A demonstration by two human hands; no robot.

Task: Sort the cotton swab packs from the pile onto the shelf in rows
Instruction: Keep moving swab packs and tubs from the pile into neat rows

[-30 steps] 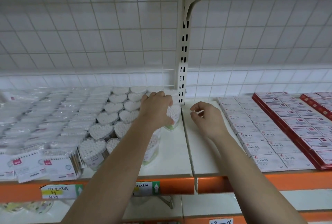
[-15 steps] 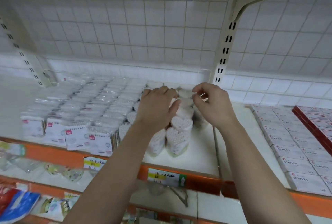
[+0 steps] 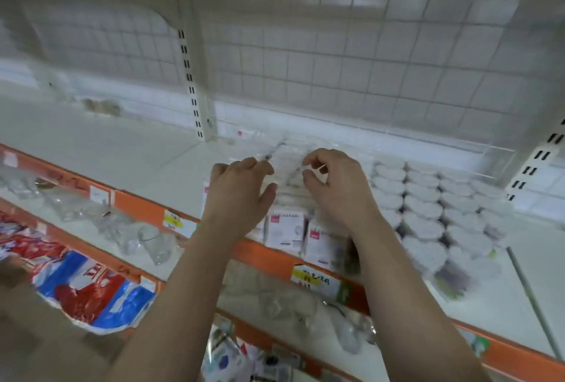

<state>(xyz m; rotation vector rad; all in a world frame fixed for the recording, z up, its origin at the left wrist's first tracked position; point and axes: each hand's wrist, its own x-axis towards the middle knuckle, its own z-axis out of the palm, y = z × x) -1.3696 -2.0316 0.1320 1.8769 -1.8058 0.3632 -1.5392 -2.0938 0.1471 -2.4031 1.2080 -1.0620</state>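
The view is blurred by motion. Flat clear cotton swab packs (image 3: 286, 227) with white and red labels lie in rows on the white shelf (image 3: 137, 164), running back from its orange front edge. To their right stand rows of heart-shaped cotton swab tubs (image 3: 428, 213). My left hand (image 3: 241, 195) lies on top of the flat packs with bent, spread fingers. My right hand (image 3: 336, 189) hovers over the same rows with curled fingers, thumb and forefinger close together. Clear plastic lies between the two hands; whether the right hand pinches it is too blurred to tell.
A slotted white upright (image 3: 192, 84) rises at the back left of the packs, with a wire grid wall behind. Yellow price tags (image 3: 175, 222) sit on the orange rail. The shelf below holds clear glassware (image 3: 153, 241) and a red-blue bag (image 3: 91, 286).
My view has swung left and down. Both hands have moved left from the heart-shaped tubs to the rows of flat packs, and the staple boxes have left the view.
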